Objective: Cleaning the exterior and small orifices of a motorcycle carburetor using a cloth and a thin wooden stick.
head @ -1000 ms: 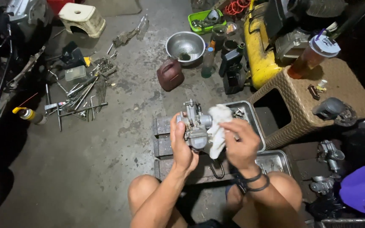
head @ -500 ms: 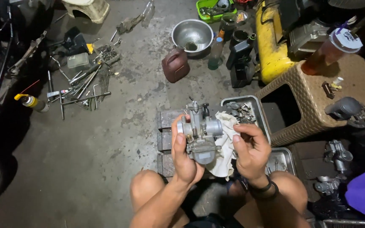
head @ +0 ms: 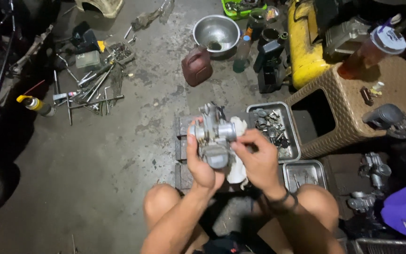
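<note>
A grey metal carburettor (head: pixel 214 135) is held upright in front of me, above my knees. My left hand (head: pixel 199 162) grips it from the left and below. My right hand (head: pixel 258 161) touches its right side with the fingertips and holds a white rag (head: pixel 237 173) bunched behind and under it. Beneath my hands lies a dark slatted block (head: pixel 180 141) on the concrete floor.
Two metal trays (head: pixel 291 151) with small parts lie right of my hands. A wicker stool (head: pixel 348 110) with a bottle stands at the right. A steel bowl (head: pixel 216 31), a dark red jug (head: pixel 196 66) and a yellow tank (head: pixel 303 44) lie ahead. Scattered tools (head: pixel 92 89) lie far left.
The carburettor has been turned in my hands and the rag has slipped from its side to behind and under it. My view has tilted down towards my knees.
</note>
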